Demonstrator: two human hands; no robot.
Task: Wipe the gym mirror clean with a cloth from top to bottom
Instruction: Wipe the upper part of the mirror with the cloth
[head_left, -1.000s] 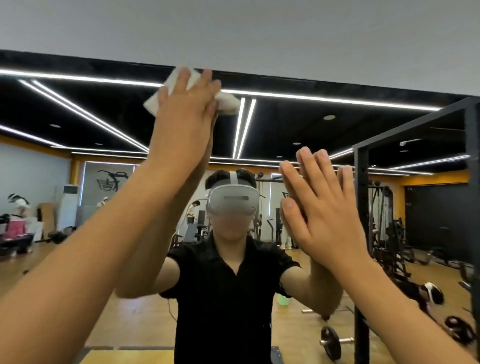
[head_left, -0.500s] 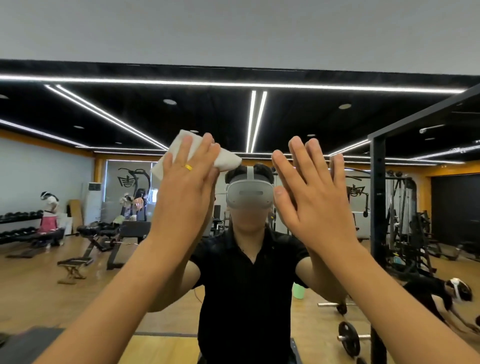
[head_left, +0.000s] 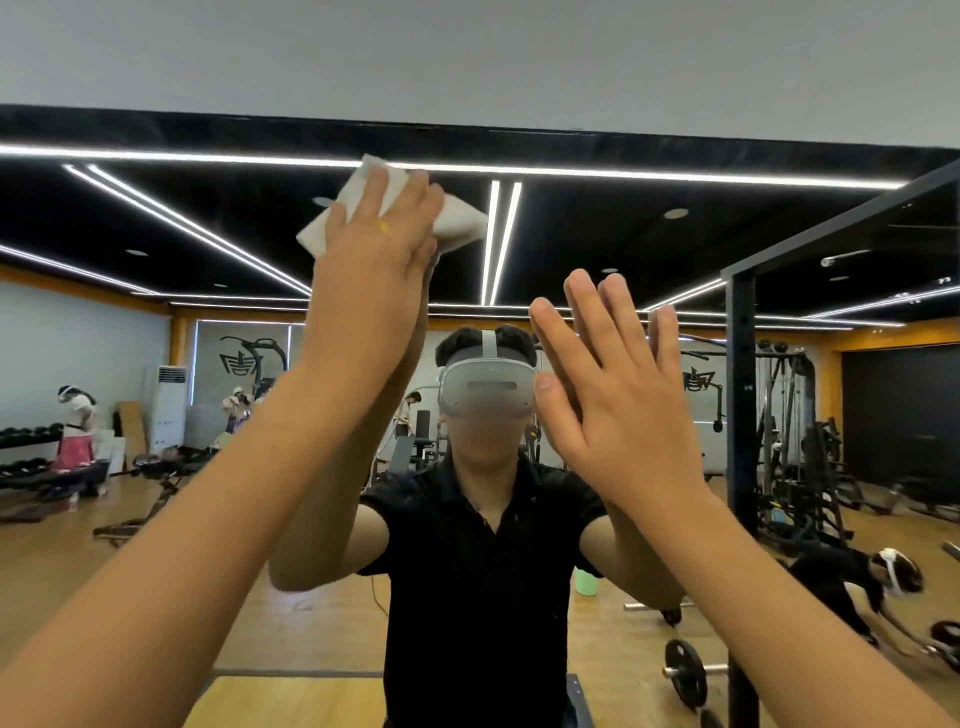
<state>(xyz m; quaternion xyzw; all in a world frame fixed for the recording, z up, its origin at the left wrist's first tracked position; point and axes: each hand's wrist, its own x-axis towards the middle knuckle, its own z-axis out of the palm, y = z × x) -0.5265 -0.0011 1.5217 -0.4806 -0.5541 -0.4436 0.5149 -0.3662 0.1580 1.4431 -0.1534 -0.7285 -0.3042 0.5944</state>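
The gym mirror (head_left: 156, 270) fills the wall ahead, its dark top edge just under the white wall. A white folded cloth (head_left: 457, 221) lies flat on the glass near the mirror's top, left of centre. My left hand (head_left: 374, 270) presses it against the glass with straight fingers, a yellow ring on one finger. My right hand (head_left: 613, 405) rests flat on the mirror lower and to the right, fingers straight and spread, holding nothing. My reflection in a black shirt and headset stands between my arms.
A black rack upright (head_left: 740, 467) with weight plates (head_left: 685, 673) at its foot shows at the right in the mirror. Reflected in the glass are benches, dumbbell racks, other people and a wooden floor.
My left hand slid the cloth down from the mirror's top to head height, then back up near the top. My right hand stayed flat on the glass.
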